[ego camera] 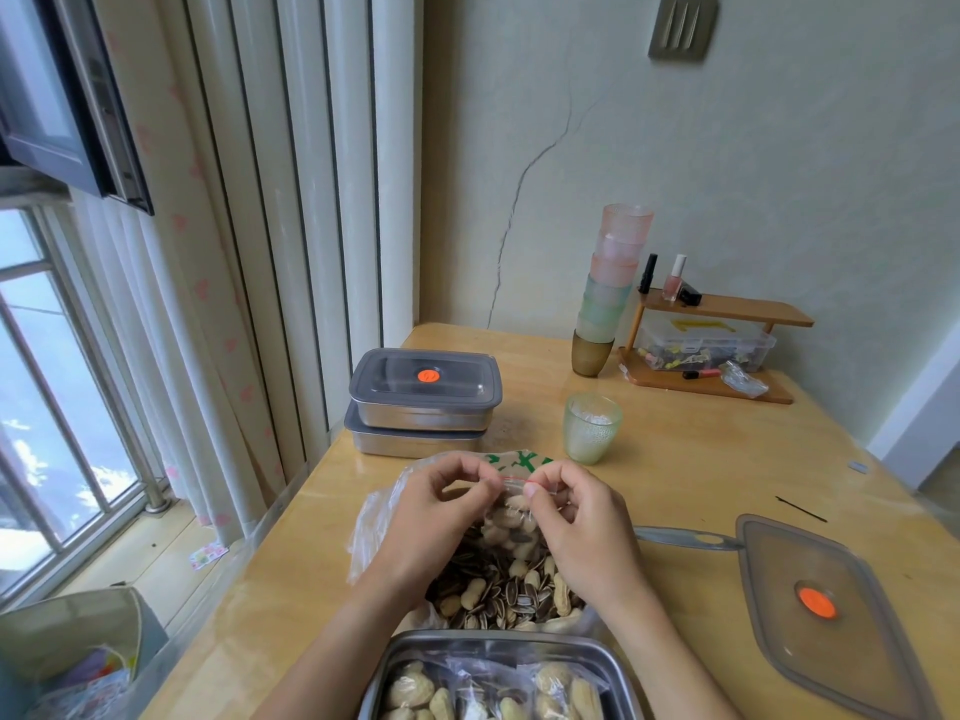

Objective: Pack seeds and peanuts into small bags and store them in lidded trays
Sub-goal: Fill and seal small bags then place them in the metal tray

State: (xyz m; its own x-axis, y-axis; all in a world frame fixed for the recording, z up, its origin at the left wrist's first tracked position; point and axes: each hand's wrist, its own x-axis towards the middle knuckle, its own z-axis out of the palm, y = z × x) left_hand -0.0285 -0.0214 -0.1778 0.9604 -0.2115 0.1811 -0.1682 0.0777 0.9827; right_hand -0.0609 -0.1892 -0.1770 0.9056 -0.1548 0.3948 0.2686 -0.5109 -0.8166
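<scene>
My left hand [434, 517] and my right hand [576, 517] pinch the red zip edge of a small clear bag [511, 517] that holds peanuts and seeds. The bag hangs over a large open plastic bag [501, 589] full of sunflower seeds and peanuts. At the near edge stands an open steel tray [498, 648] with several filled small bags in it. Its grey lid [826, 610] with an orange dot lies flat on the right. Two lidded steel trays [423, 402] are stacked at the far left of the table.
A green glass cup [592, 428] stands beyond the large bag. A tall stack of coloured cups [613, 288] and a small wooden shelf [711, 345] with bottles and a clear box sit by the wall. A window and curtains are on the left.
</scene>
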